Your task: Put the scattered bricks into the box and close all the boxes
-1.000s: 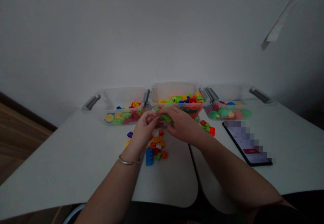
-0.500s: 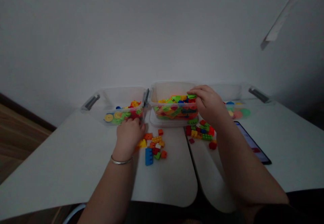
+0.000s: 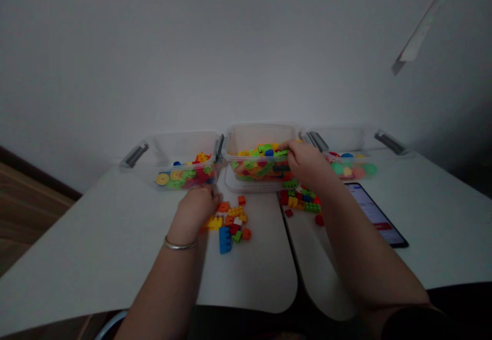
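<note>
My right hand (image 3: pixel 303 159) reaches over the near right rim of the middle clear bin (image 3: pixel 261 128), which is heaped with building blocks. Its thumb and fingers are closed on a green building block (image 3: pixel 282 153) at the top of the heap. On the table, my left hand (image 3: pixel 197 206) rests with curled fingers in front of the left bin. Its fingertips point away and are hidden, so what they hold, if anything, does not show. Right beside it lies a loose group of blocks, among them a yellow block (image 3: pixel 215 222) and a long blue block (image 3: pixel 225 240).
A left clear bin (image 3: pixel 184 142) and a right clear bin (image 3: pixel 346 137) hold more coloured pieces. Another group of blocks (image 3: pixel 302 200) lies under my right forearm. A phone (image 3: pixel 378 217) with its screen lit lies to the right. A gap (image 3: pixel 294 253) runs between two tabletops.
My right hand has moved slightly left and lower into the middle bin with the green block. My left hand has drawn back a little from the left bin. The view has shifted slightly.
</note>
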Demonstrator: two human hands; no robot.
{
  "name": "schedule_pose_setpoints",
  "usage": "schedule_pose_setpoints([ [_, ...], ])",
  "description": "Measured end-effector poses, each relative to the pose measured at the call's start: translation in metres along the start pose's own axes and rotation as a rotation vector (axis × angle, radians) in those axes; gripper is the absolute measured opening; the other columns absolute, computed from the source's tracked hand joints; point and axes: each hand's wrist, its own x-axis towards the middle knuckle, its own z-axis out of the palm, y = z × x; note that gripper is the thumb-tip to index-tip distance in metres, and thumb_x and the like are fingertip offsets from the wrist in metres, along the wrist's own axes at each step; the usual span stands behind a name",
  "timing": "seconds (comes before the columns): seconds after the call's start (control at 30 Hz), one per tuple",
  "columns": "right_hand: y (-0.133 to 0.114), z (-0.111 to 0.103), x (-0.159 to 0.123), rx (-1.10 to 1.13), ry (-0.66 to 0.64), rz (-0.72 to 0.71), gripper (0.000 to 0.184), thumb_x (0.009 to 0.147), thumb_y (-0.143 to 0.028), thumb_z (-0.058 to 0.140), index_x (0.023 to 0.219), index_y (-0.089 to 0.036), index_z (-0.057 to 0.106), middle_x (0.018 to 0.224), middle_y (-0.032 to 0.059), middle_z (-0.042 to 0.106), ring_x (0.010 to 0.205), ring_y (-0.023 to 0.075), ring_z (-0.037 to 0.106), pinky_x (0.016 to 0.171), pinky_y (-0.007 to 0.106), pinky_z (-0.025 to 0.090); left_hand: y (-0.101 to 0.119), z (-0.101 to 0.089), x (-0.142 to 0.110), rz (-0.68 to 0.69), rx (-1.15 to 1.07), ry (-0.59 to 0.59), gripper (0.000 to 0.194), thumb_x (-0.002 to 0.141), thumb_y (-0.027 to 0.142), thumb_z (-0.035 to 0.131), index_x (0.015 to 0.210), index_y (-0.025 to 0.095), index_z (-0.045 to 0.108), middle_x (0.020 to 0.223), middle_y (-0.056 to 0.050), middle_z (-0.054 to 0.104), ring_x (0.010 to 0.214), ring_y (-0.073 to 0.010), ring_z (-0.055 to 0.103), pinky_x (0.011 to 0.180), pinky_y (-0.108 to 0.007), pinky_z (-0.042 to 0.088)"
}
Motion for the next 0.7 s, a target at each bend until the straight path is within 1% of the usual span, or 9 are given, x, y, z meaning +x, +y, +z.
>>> schedule_pose_setpoints([
  [0.1,-0.001,0.0,0.001,-0.057,-0.067,-0.025,0.037,0.091,-0.016,0.035,0.11,-0.012,0.065,0.102,0.0166,0.072,0.097,0.0292,0.063,0.088,0.041,0.046,0.007,0.001,0.002,0.067,-0.063,-0.014,0.024,0.088,0.029,0.05,0.089,0.014,0.068,0.086,-0.014,0.073,0.078,-0.0221,0.068,0.07,-0.029,0.047],
  [0.2,0.001,0.0,0.002,-0.075,-0.109,-0.049,0.037,0.093,-0.019,0.033,0.111,-0.011,0.065,0.105,0.017,0.071,0.098,0.0284,0.064,0.089,0.04,0.046,0.011,0.002,0.004,0.132,-0.124,-0.004,0.021,0.087,0.026,0.052,0.091,0.014,0.068,0.09,-0.014,0.072,0.079,-0.022,0.067,0.072,-0.029,0.047],
  [0.33,0.002,0.0,0.002,0.007,-0.077,-0.086,0.035,0.092,-0.02,0.037,0.108,-0.011,0.066,0.112,0.0165,0.069,0.105,0.0275,0.063,0.093,0.041,0.045,0.014,0.004,0.007,0.171,-0.213,0.025,0.019,0.084,0.023,0.055,0.096,0.014,0.067,0.094,-0.013,0.071,0.083,-0.022,0.066,0.075,-0.029,0.048],
  [0.43,0.003,0.001,0.002,0.069,-0.038,-0.112,0.03,0.09,-0.021,0.04,0.103,-0.013,0.067,0.112,0.0154,0.069,0.107,0.027,0.062,0.095,0.042,0.045,0.016,0.005,0.008,0.174,-0.257,0.04,0.018,0.082,0.022,0.057,0.095,0.015,0.068,0.092,-0.011,0.071,0.083,-0.0221,0.066,0.077,-0.03,0.049],
  [0.5,0.003,0.001,0.002,0.084,-0.026,-0.112,0.029,0.09,-0.021,0.041,0.101,-0.014,0.067,0.111,0.0145,0.07,0.107,0.027,0.061,0.096,0.043,0.045,0.017,0.006,0.01,0.203,-0.28,0.034,0.017,0.082,0.021,0.055,0.092,0.015,0.068,0.09,-0.011,0.071,0.082,-0.0226,0.066,0.077,-0.031,0.049],
  [0.6,0.002,0.0,0.002,0.099,-0.011,-0.105,0.03,0.089,-0.022,0.042,0.102,-0.013,0.068,0.11,0.0146,0.07,0.107,0.0273,0.061,0.097,0.042,0.045,0.02,0.005,0.011,0.253,-0.328,0.035,0.025,0.08,0.011,0.048,0.091,0.014,0.071,0.092,-0.013,0.071,0.085,-0.0232,0.066,0.081,-0.033,0.05],
  [0.7,0.002,0.0,0.002,0.103,-0.003,-0.1,0.03,0.089,-0.023,0.044,0.103,-0.013,0.068,0.11,0.0149,0.07,0.108,0.0278,0.061,0.096,0.043,0.045,0.022,0.003,0.01,0.268,-0.361,0.042,0.039,0.072,-0.001,0.044,0.095,0.013,0.072,0.1,-0.014,0.072,0.093,-0.0232,0.067,0.088,-0.033,0.05],
])
